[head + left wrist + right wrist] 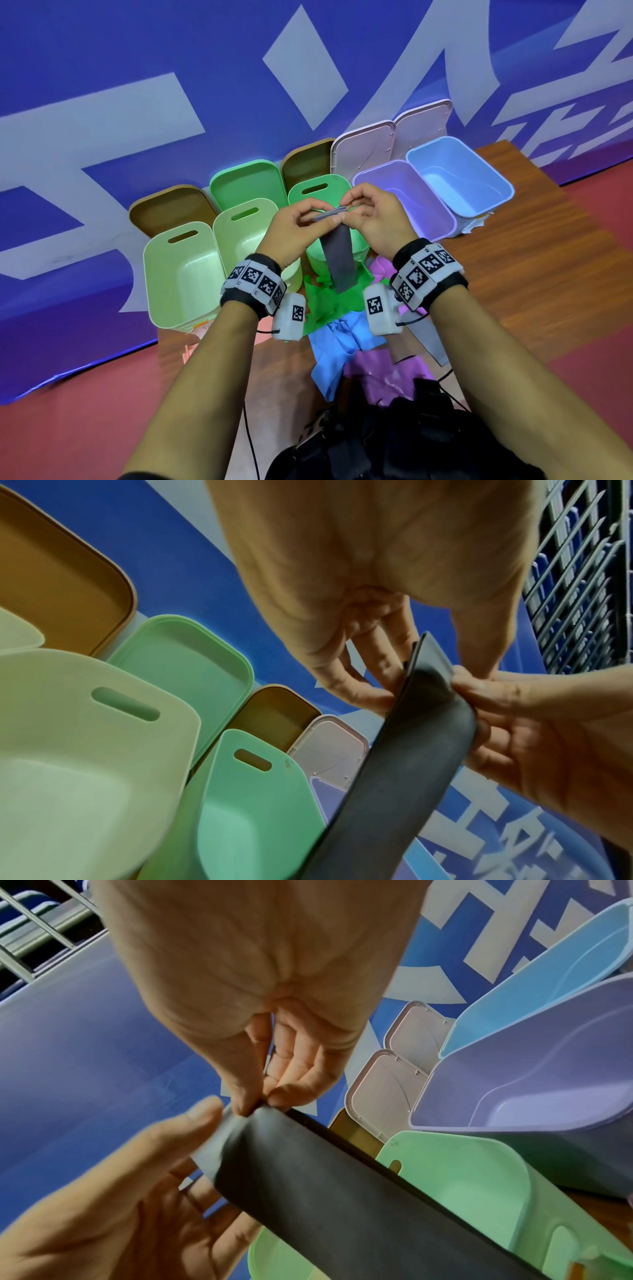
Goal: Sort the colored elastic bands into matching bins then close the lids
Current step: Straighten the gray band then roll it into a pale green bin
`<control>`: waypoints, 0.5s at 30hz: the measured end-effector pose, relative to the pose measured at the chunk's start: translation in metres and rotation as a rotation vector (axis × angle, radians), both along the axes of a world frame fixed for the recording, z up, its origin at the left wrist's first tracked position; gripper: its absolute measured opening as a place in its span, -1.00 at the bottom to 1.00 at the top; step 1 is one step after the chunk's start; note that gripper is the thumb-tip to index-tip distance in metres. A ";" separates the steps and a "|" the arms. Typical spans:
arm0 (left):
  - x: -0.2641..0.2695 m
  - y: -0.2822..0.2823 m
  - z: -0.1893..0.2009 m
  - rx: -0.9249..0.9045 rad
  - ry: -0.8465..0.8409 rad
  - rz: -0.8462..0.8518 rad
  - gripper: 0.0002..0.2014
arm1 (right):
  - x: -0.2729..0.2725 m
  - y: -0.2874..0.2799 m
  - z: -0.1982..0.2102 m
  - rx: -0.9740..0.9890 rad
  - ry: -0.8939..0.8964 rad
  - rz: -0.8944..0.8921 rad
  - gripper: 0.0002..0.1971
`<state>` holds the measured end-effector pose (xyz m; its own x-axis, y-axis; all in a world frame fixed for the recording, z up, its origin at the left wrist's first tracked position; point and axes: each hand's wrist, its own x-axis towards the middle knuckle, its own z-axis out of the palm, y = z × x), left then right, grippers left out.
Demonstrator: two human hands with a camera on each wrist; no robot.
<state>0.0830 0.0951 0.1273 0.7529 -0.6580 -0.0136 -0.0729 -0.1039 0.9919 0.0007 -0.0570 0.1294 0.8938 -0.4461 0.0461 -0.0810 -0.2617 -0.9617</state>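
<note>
2 hands' fingers [337, 217] pinch grey band [337, 260] top.

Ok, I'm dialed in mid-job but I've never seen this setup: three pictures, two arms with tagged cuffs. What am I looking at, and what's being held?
No machine here: a person works bare-handed, wearing marker cuffs with a small camera on each wrist. The wide picture comes from a head camera looking down; the other two look along each hand from the wrist.

Both the left hand and right hand pinch the top of a dark grey band, which hangs down over the green bin.

On the wooden table stand open bins: three green ones, a purple bin and a blue bin, lids propped behind them. Near the wrists lie loose bands: green, blue and purple.
</note>
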 end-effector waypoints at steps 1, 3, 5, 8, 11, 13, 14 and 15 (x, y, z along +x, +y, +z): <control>0.000 0.000 -0.001 0.001 -0.007 -0.003 -0.86 | 0.001 -0.001 0.000 0.009 -0.002 0.003 -0.74; 0.002 0.000 -0.003 -0.012 -0.026 0.000 -0.85 | 0.002 0.000 0.000 0.010 0.013 0.010 -0.76; 0.003 0.000 -0.004 -0.018 -0.042 0.000 -0.84 | 0.002 0.000 -0.001 0.020 0.021 0.005 -0.77; 0.004 0.000 -0.003 -0.006 -0.049 -0.002 -0.81 | 0.002 -0.001 -0.001 0.027 0.029 -0.015 -0.75; 0.005 0.000 -0.002 0.005 -0.049 -0.002 -0.79 | 0.001 -0.002 0.000 0.013 0.045 0.000 -0.76; 0.006 0.000 -0.001 0.004 -0.044 -0.002 -0.79 | 0.001 -0.002 0.002 -0.004 0.044 0.006 -0.77; 0.006 0.000 -0.001 0.006 -0.047 -0.003 -0.78 | 0.002 -0.002 0.002 -0.013 0.048 0.003 -0.77; 0.006 0.000 -0.001 0.010 -0.051 -0.002 -0.79 | 0.002 -0.001 0.002 -0.023 0.055 -0.005 -0.77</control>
<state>0.0890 0.0952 0.1260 0.7515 -0.6595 0.0186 -0.1238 -0.1132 0.9858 0.0027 -0.0583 0.1310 0.8931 -0.4498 0.0073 -0.1348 -0.2831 -0.9496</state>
